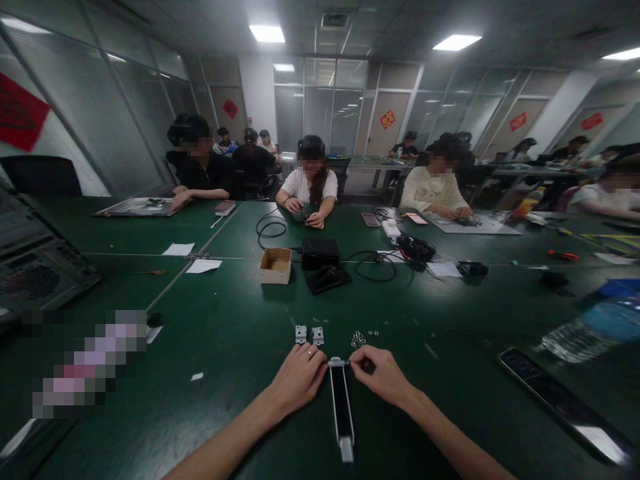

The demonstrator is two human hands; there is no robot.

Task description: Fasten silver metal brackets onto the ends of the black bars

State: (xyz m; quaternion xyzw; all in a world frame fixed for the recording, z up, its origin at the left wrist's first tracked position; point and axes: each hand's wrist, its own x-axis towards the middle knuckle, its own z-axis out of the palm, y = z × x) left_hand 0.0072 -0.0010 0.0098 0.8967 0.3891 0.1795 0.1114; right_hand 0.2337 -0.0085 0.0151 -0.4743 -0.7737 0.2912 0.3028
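Observation:
A long, narrow part with a white frame and a dark middle [342, 407] lies on the green table, pointing toward me. Its far end carries a short grey crosspiece. My left hand [299, 378] is closed at the left end of that crosspiece, its fingers folded against the part. At the right end, my right hand [381, 375] pinches with thumb and forefinger; the small thing between them is too little to make out. Just beyond my left hand sit two small metal brackets [301, 334] with holes. Several small metal rings or nuts [358, 339] lie beyond my right hand.
A cardboard box [275, 266], a black box [320, 253] and cables stand ahead. To the right lie a smartphone [560, 400] and a plastic bottle [590, 330]. A computer case [45, 260] stands left. Across the table, a person in white [311, 183] handles a small dark object.

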